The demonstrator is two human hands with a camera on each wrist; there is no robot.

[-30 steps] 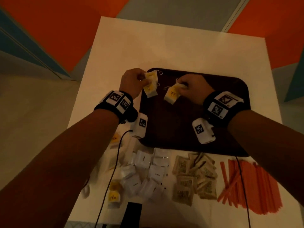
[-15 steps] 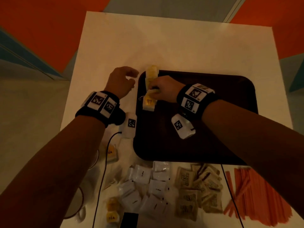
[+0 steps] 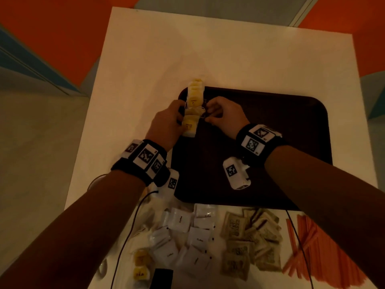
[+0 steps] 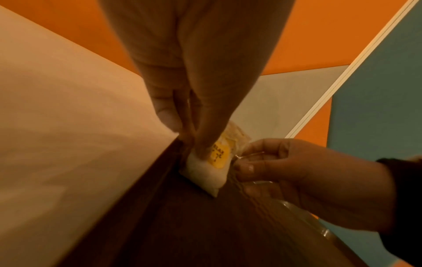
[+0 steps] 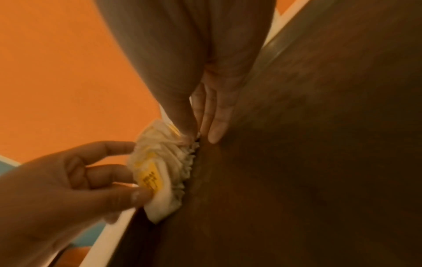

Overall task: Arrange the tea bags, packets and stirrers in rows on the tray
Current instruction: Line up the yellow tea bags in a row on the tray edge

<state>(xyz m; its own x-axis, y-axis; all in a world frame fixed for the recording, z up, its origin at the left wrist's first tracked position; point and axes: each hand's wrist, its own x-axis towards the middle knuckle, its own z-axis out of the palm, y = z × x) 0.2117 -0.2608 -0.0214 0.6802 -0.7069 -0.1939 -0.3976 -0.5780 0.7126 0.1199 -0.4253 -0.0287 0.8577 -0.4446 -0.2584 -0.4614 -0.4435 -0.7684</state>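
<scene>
**Lining tea bags along the tray's left edge**

Overlapping in a row, the tea bags (image 3: 192, 107) lie on the dark tray (image 3: 270, 163). Left hand (image 3: 166, 126) fingertips press the nearest bag; right hand (image 3: 225, 115) pinches their strings. Packets (image 3: 187, 236) and stirrers (image 3: 318, 247) wait on the table (image 3: 229, 49).

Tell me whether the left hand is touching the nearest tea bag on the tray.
Touching. The left wrist view shows the left hand with its fingertips pressed onto the nearest tea bag, no gap between them.
</scene>
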